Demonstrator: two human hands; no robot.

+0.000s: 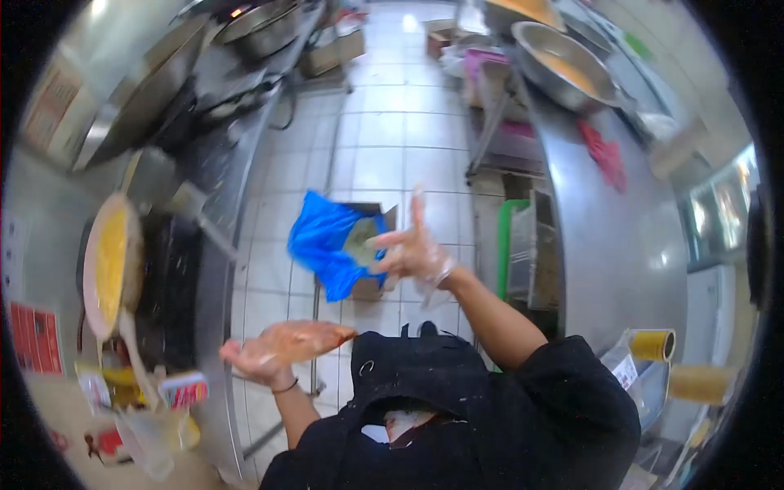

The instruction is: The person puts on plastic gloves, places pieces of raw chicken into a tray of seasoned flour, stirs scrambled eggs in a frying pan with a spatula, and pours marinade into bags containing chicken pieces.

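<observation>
near the right hand (415, 255) lies crumpled blue plastic (322, 237).

left hand (273, 351): near counter (214, 302) | right hand (418, 257): gloved, fingers (419, 214) spread | blue bag (322, 241): draped over box (371, 287)

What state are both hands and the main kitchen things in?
Right hand: gloved, fingers spread.
Left hand: blurred, grip unclear.
Blue bag: crumpled.
Cardboard box: partly covered by the bag.
Pan: uncovered, yellow contents.
Metal bowl on the right counter: uncovered, orange contents.
</observation>
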